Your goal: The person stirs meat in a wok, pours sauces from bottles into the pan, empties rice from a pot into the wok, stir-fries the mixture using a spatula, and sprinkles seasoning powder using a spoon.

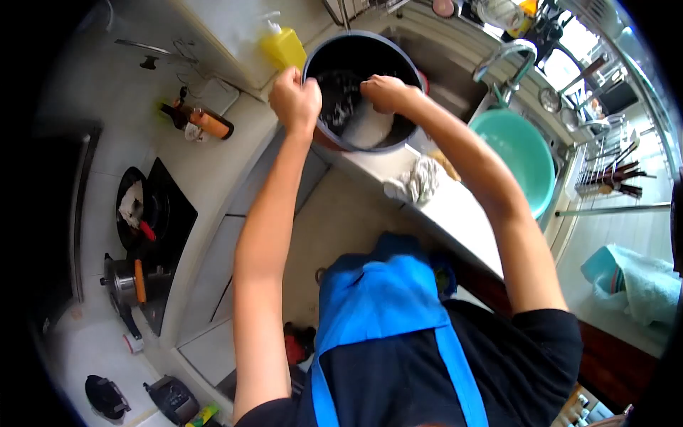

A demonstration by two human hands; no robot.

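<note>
A person in a black shirt (398,384) and a bright blue apron (377,299), both filling the lower center of the frame, works over a deep dark pot (366,53) at upper center. The left hand (295,103) is closed in a fist at the left side of the pot's rim, thumb uppermost, gripping the edge. The right hand (388,94), slightly blurred, reaches over the right side and into the mouth of the pot with fingers curled; whether they hold anything cannot be told. Below that hand, inside the pot, lies a whitish mass (371,129), too blurred to identify, beside a dark, glinting patch.

Just beyond the pot's upper left stands a yellow pump bottle (283,48). To its right, toward the upper right of the frame, are a steel sink (455,89) and a curved faucet (509,53), with a mint-green basin (523,160) beneath the faucet at right. A crumpled pale cloth (418,181) lies on the white counter (459,224) near the pot, right of center.

At far left, a dark pan (122,220) with contents that are hard to make out and a metal pot (124,283) sit on a black cooktop (173,224), below a reddish-brown bottle (213,125).
</note>
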